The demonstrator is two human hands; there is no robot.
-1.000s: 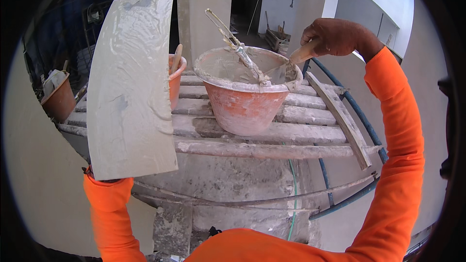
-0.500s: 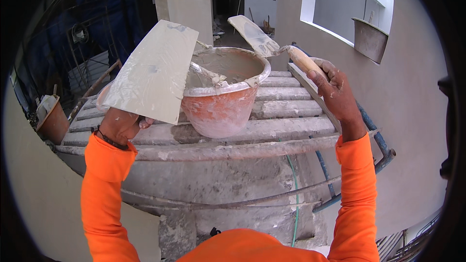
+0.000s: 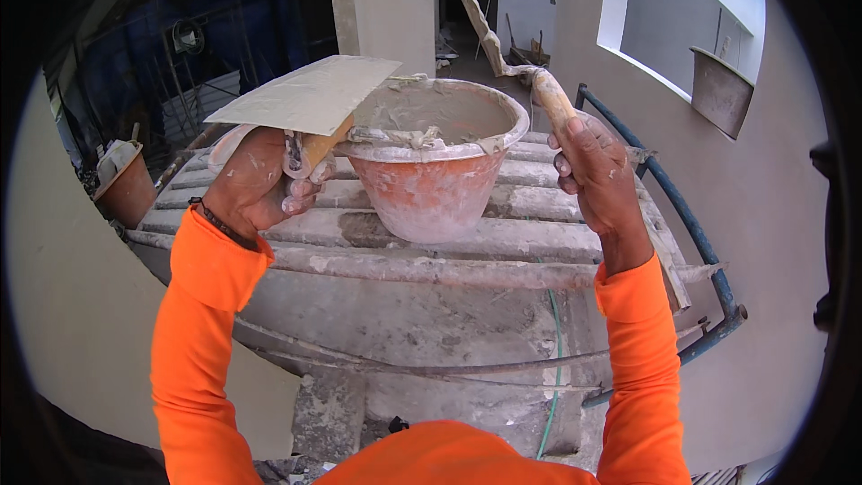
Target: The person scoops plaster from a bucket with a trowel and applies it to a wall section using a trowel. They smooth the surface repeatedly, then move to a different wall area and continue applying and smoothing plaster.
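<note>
Fingers of my left hand point(image 3: 260, 181) are gripping the plaster hawk point(image 3: 310, 94) level, left of centre; my right hand point(image 3: 597, 171) is clutching the trowel point(image 3: 498, 40), now raised above the orange mortar bucket point(image 3: 431, 162).

Left hand point(image 3: 260, 181) wrapped around the wooden handle under a flat plaster board point(image 3: 310, 94), held level just left of the bucket point(image 3: 431, 162). Right hand point(image 3: 597, 171) gripping the wooden handle of a trowel point(image 3: 489, 31), blade raised and tilted up above the bucket's right rim. Bucket orange, smeared grey, part full of wet plaster, standing on a platform of planks point(image 3: 530, 207). Smaller orange bucket point(image 3: 126, 189) far left. Blue railing point(image 3: 682, 216) at right. Orange sleeves on both arms.
</note>
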